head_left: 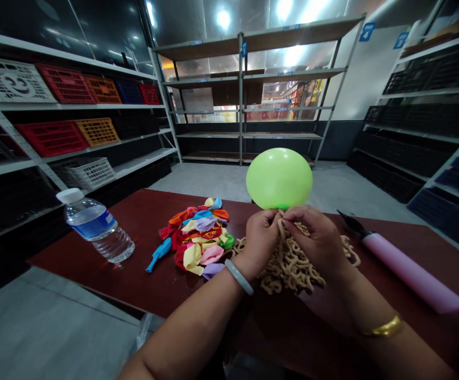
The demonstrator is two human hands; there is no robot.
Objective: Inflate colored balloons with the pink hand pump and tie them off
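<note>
A blown-up lime-green balloon (pixel 279 177) stands above my hands, its neck toward me. My left hand (pixel 261 235) is closed in a pinch at the neck. From the other side my right hand (pixel 312 235) pinches at the same spot, thumb and forefinger together. A beige strand (pixel 280 232) shows between the two hands; which fingers hold it is hard to tell. Under my hands lies a heap of beige curly bands (pixel 293 266), partly covered by them. Left of it is a pile of colourful uninflated balloons (pixel 201 237), with a blue balloon (pixel 159 254) at its edge.
A water bottle (pixel 98 227) with a white cap stands on the left of the dark red table (pixel 142 285). A pink balloon pump (pixel 411 269) with a black nozzle lies on the right. Beyond are metal shelves (pixel 240 100) and crates (pixel 53 138).
</note>
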